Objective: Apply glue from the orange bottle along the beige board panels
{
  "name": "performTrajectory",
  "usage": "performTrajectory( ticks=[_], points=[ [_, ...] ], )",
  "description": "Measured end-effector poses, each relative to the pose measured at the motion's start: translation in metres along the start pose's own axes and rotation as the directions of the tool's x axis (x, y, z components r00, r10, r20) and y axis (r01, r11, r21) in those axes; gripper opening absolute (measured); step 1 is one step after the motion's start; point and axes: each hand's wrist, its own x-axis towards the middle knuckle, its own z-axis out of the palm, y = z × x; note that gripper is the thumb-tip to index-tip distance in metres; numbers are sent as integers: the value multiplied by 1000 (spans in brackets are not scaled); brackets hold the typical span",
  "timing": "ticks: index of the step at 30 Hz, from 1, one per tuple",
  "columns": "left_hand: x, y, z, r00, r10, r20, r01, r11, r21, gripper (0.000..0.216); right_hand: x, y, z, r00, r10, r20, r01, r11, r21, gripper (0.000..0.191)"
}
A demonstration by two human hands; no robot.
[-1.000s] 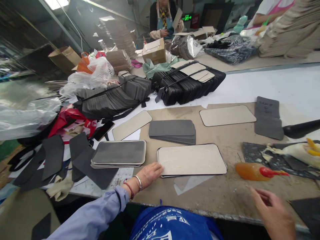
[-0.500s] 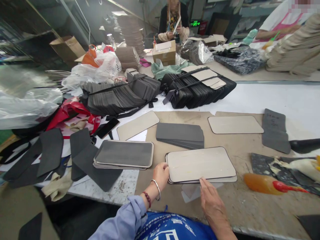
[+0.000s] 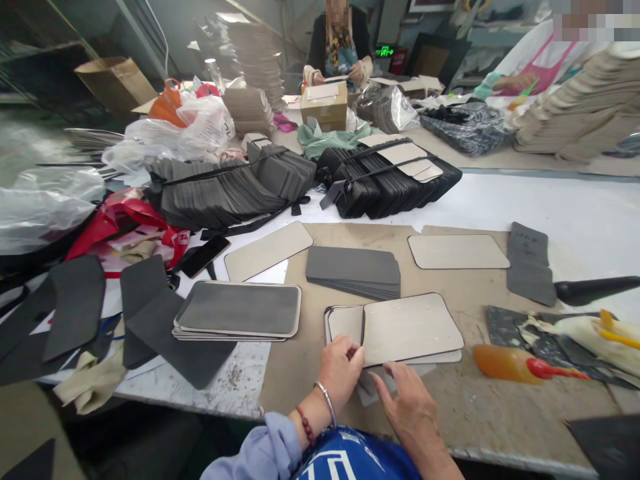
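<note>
The left hand (image 3: 341,366), fingers curled, pinches the near left corner of the top beige board panel with rounded corners and a dark edge (image 3: 411,325), which sits shifted to the right on a short stack of matching flat boards (image 3: 344,323) on the worn brown cardboard work surface (image 3: 450,400). The right hand (image 3: 409,407) lies loosely spread, fingertips touching the stack's near edge, holding nothing. Just behind rests a pile of matte grey foam sheets (image 3: 354,269); to the right lies a glossy orange squeeze bottle with a red nozzle (image 3: 517,363).
</note>
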Motion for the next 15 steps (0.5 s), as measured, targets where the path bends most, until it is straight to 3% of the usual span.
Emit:
performTrajectory(
  ticks=[3,6,9,11,13,15],
  points=[
    [1,-4,3,994,-110,14,110,992,-56,13,15,-28,-5,995,32,91,-29,999,-30,28],
    [1,-9,4,998,-67,23,68,996,-59,16,23,-44,0,992,11,128,0,996,-88,21],
    [0,-19,3,992,115,55,-113,993,-43,28,27,-46,-2,994,-18,108,31,993,-116,22],
    [0,-30,4,956,280,92,-283,959,16,32,31,-37,-16,995,-7,101,17,994,-107,25],
    [-1,-43,5,899,407,165,-430,892,143,29,39,-14,-44,993,54,109,-46,996,-74,29],
    [-2,-53,7,855,456,246,-513,810,283,40,50,24,-83,980,149,131,-147,989,-27,35]
  ],
)
